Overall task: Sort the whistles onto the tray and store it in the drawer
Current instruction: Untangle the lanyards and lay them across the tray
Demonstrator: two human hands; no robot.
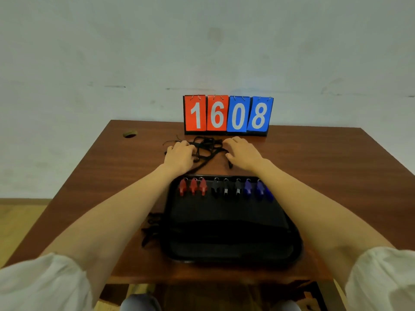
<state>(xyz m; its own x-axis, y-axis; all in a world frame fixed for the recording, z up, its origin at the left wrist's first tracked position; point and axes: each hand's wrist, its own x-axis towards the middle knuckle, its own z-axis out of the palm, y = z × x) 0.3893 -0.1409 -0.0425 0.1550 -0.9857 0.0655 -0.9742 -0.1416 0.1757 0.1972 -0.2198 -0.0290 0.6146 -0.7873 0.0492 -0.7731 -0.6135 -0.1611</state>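
Looking down from the head view: the black tray (224,218) sits on the desk (325,176), close to the near edge, long side running left to right. Along its far rim stands a row of whistles, sorted by colour: red whistles (193,186) at left, black whistles (225,187) in the middle, blue whistles (258,188) at right.

Just beyond that rim lies a tangle of black cords (207,147), with strands trailing back toward the tray. The left hand (179,154) rests on the tangle's left side and the right hand (242,153) on its right, both palm down with the fingers bent onto the strands. The fingertips are hidden under the knuckles, so I cannot tell whether either hand pinches a cord or only presses it.

A second, smaller cord bundle (151,227) lies just beside the tray's left edge. A flip scoreboard (228,114) stands at the back of the desk.

Judgement: sorting looks done; the cords need gathering toward the tray, which lies nearward of both hands (about equally close). The drawer is not in view.
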